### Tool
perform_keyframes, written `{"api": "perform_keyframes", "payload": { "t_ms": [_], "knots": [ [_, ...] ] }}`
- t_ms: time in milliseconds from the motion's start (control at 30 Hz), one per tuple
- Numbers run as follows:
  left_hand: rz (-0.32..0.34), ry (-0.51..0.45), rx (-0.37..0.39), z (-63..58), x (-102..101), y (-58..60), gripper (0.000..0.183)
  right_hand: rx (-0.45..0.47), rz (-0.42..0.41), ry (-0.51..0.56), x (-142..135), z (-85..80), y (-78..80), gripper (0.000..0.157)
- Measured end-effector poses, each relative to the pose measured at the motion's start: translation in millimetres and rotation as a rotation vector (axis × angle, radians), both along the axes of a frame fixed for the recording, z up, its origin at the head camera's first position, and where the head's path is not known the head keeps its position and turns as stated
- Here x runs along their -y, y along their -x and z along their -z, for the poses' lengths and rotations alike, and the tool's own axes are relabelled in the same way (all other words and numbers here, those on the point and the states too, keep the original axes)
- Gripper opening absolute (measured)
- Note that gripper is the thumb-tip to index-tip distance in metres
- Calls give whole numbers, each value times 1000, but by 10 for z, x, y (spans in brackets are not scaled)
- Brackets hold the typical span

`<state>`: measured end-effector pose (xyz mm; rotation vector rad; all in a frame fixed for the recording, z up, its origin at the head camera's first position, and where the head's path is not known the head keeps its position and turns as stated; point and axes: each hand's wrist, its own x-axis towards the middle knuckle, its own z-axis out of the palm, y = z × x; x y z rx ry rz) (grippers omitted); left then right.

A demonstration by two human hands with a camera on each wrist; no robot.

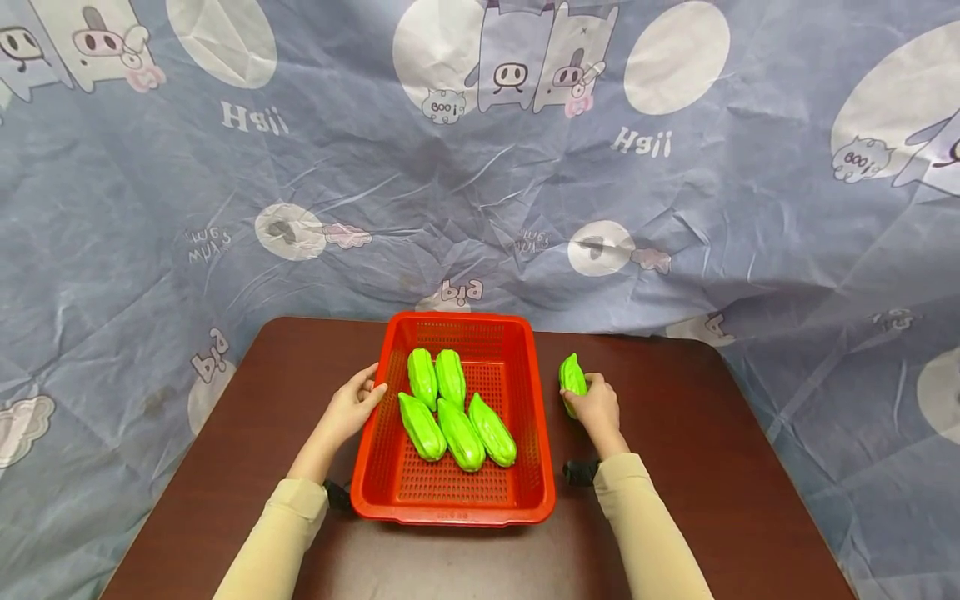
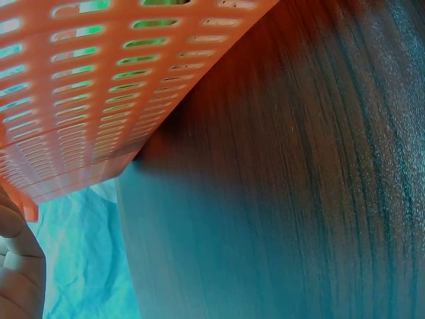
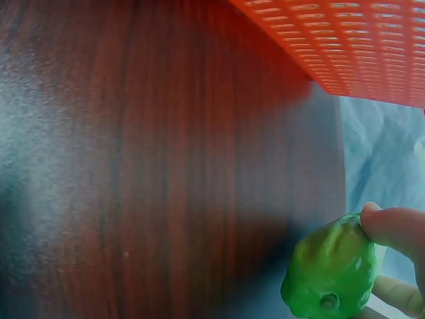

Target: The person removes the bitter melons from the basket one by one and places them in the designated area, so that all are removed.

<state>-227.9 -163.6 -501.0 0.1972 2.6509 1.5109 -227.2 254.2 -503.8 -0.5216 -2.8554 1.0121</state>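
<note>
A red plastic basket (image 1: pixel 453 504) with slotted walls stands on the table and holds several bright green ridged gourds (image 1: pixel 461 437). My left hand (image 1: pixel 352 408) grips the basket's left rim, thumb on top; only part of that hand (image 2: pixel 20 266) shows in the left wrist view. To the right of the basket, my right hand (image 1: pixel 596 408) holds another green gourd (image 1: pixel 572 375) between thumb and fingers. The right wrist view shows this gourd (image 3: pixel 329 272) from its blunt end, with a shadow on the table beside it.
The dark brown wooden table (image 1: pixel 690 467) extends on both sides of the basket. A blue-grey cloth (image 1: pixel 465 183) with cartoon prints hangs behind and around it. Dark wrist straps (image 1: pixel 581 472) sit close to the basket's lower sides.
</note>
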Motion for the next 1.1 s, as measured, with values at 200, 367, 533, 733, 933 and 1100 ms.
{"api": "perform_keyframes", "payload": {
  "t_ms": [200,367,533,733,933,1100],
  "knots": [
    [2,-14,-2,10,3,-9,59,-11,-4,-5,6,67,-19,62],
    [-6,-16,-7,14,1,-11,58,-13,0,10,6,89,-15,64],
    [-4,-4,-11,8,6,-6,59,-12,4,18,6,121,-17,66],
    [-3,-12,2,1,16,-8,59,-2,-4,3,14,96,-35,67],
    [4,-24,0,32,14,12,59,-9,-14,-3,54,-49,-44,66],
    [-2,-30,0,45,24,25,60,-48,-49,-6,131,-198,8,64]
  ]
}}
